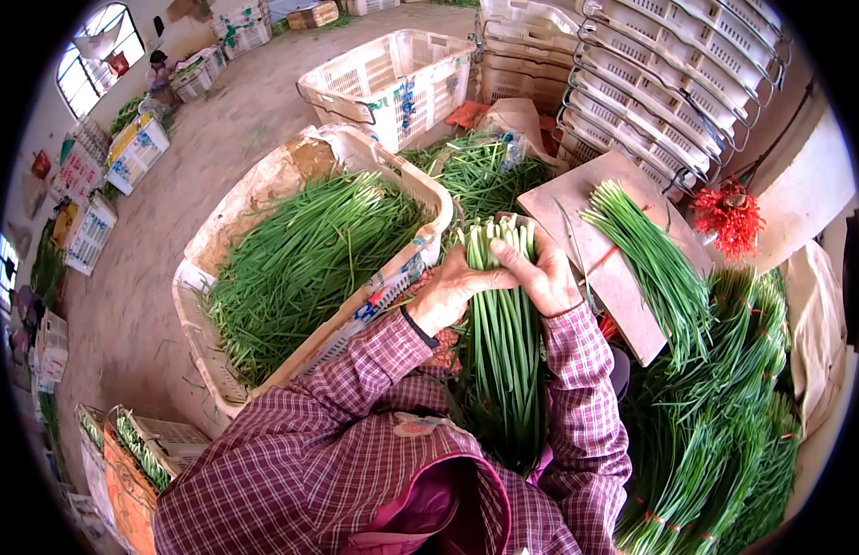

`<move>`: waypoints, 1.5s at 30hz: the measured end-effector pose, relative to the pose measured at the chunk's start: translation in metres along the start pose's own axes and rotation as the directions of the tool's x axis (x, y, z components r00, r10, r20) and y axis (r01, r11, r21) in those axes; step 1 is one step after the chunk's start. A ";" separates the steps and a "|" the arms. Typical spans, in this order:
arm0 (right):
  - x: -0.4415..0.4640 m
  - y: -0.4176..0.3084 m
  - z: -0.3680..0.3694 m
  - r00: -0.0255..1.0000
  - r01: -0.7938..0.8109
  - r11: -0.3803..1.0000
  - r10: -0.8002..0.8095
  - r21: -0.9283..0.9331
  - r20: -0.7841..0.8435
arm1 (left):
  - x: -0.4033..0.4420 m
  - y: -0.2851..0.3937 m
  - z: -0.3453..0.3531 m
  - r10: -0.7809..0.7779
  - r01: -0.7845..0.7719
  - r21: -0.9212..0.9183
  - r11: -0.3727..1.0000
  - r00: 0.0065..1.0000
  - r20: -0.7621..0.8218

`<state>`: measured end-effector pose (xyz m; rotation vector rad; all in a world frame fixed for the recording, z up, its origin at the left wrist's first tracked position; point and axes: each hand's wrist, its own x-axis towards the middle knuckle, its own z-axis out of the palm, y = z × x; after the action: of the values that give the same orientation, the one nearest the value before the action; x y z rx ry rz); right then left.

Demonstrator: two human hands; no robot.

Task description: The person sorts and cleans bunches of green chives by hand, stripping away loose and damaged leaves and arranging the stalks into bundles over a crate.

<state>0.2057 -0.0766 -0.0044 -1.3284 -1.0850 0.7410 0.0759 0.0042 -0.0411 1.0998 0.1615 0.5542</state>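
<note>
A thick bunch of garlic chives (503,361) stands upright before my chest, pale stem ends up and green leaves hanging down. My left hand (448,294) is closed around its left side near the top. On the other side my right hand (548,277) grips the same bunch, thumb across the front near the stem ends. Just right of it, a flat board (561,208) carries another bundle of chives (644,254). To the left, loose chives (309,250) fill a large pale crate (439,199).
Tied chive bundles (707,435) are heaped at the right, below red ties (730,217) hanging in a cluster. Stacked white crates (651,83) rise behind the board. Another crate (392,88) stands beyond the filled one. A person (159,79) sits far left.
</note>
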 end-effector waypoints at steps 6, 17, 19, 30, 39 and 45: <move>-0.002 0.017 -0.009 0.991 -0.035 0.877 0.093 0.480 -0.097 | 0.000 0.003 0.000 -0.100 0.088 -0.131 0.988 0.991 -0.086; -0.005 -0.009 -0.035 0.940 0.049 0.970 0.035 0.237 -0.339 | 0.004 0.017 -0.006 -0.134 0.090 -0.313 0.946 0.983 -0.124; -0.012 -0.015 -0.092 0.851 0.055 0.982 0.049 0.182 -0.524 | 0.005 0.016 -0.039 -0.149 0.086 -0.302 0.949 0.970 -0.191; -0.033 -0.059 -0.019 0.984 0.100 0.970 -0.129 -0.221 -0.120 | 0.008 -0.005 -0.031 -0.259 0.223 -0.233 0.947 0.956 -0.137; -0.010 -0.014 0.011 0.958 0.240 0.813 -0.287 -0.531 -0.007 | 0.000 0.013 -0.020 -0.229 0.159 -0.415 0.896 0.966 -0.125; -0.011 -0.011 0.008 0.966 0.198 0.802 -0.259 -0.563 -0.029 | -0.001 0.018 -0.017 -0.214 0.191 -0.401 0.896 0.977 -0.015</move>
<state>0.1928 -0.0855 0.0033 -1.6609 -1.4108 0.1606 0.0624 0.0238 -0.0335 0.6596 0.2022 0.4080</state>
